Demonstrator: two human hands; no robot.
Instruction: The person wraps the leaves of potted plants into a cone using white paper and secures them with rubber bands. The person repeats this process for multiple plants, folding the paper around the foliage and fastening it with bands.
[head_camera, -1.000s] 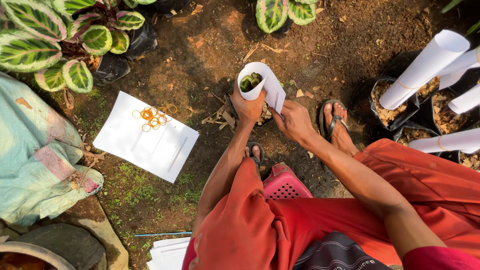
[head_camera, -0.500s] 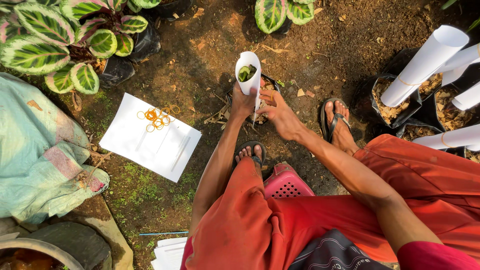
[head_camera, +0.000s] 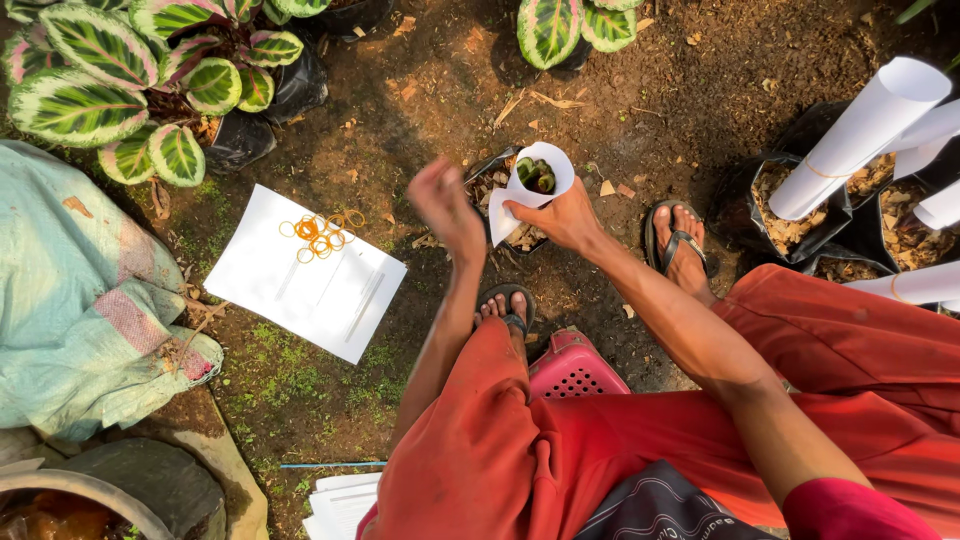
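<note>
Seen from above, a person in loose red-orange clothing sits on a low pink plastic stool, knees spread, feet in dark sandals on bare brown soil. A stack of white paper lies on the ground beside the left knee.

The right hand grips a white paper cone wrapped around a small plant with green striped leaves, fingers closed on the cone's side. The cone stands in a black plastic pot bag on the soil, just ahead of the feet. The left hand hangs in the air just left of the cone, blurred, fingers loosely spread, holding nothing and not touching the cone.

Further left, a white sheet of paper lies flat on the ground with a small heap of orange rubber bands on its far end. A pale green cloth is bunched at the left edge.

On the right, other black pot bags hold plants already wrapped in white paper tubes. At the far side stand potted plants with broad green and white striped leaves.
</note>
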